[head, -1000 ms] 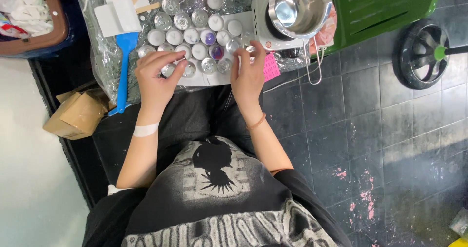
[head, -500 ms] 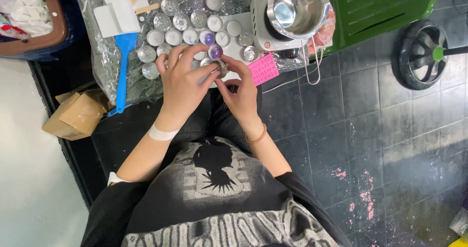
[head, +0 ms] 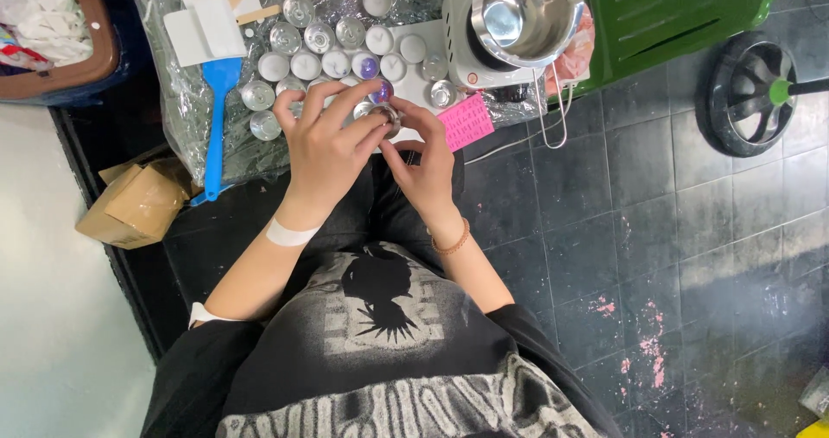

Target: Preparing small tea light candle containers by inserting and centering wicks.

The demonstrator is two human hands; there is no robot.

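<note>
My left hand (head: 324, 149) and my right hand (head: 425, 161) meet over my lap at the near edge of a low work surface covered in clear plastic (head: 186, 101). Between the fingertips of both hands sits one small silver tealight cup (head: 386, 115). Just beyond it lie several more tealight cups (head: 337, 49) in rows, some filled with white wax, two with purple (head: 370, 66). A white bandage wraps my left wrist; a thin bracelet circles my right wrist.
A blue spatula (head: 218, 114) lies left of the cups, a pink silicone mould (head: 465, 120) to the right. A steel pot (head: 527, 10) sits on a white heater. A cardboard box (head: 134, 205), a green crate (head: 682, 6) and a black wheel (head: 751, 92) stand around.
A second ago my hands were apart over the cup rows. They came together toward my lap, holding one cup between them; since half a second ago they have barely moved.
</note>
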